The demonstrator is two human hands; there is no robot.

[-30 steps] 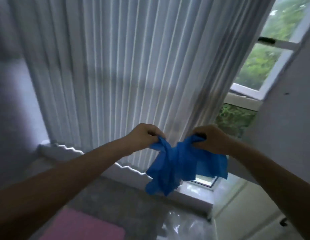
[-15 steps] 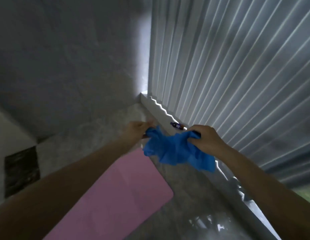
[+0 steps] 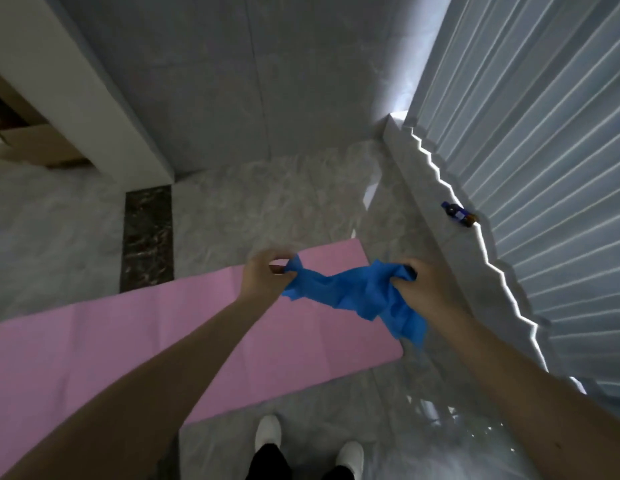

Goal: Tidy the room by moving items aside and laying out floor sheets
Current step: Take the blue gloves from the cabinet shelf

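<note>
Since half a second ago my view has swung down and left: more of the pink sheet (image 3: 183, 344) shows, and the blue sheet (image 3: 353, 296) is drawn out wider between my hands. It hangs bunched and crumpled in the air above the far right corner of the pink sheet, one loose end drooping below my right wrist. My left hand (image 3: 263, 278) pinches one gathered end with curled fingers; my right hand (image 3: 428, 289) is closed in a fist round the other end.

I judge the unfolding barely begun. With so little cloth in the left pinch, a sharp tug could pull that end free and drop the bundle in a heap. If I spread it where it hangs, it would overlap the pink sheet rather than lie beside it.

To the right, a small dark bottle (image 3: 459, 214) lies on the ledge (image 3: 422, 188) under the pleated curtain (image 3: 544, 168); a wide flick of the cloth might knock it off. My white shoes (image 3: 268, 433) stand on glossy floor (image 3: 267, 209), which may let a laid sheet slide.
</note>
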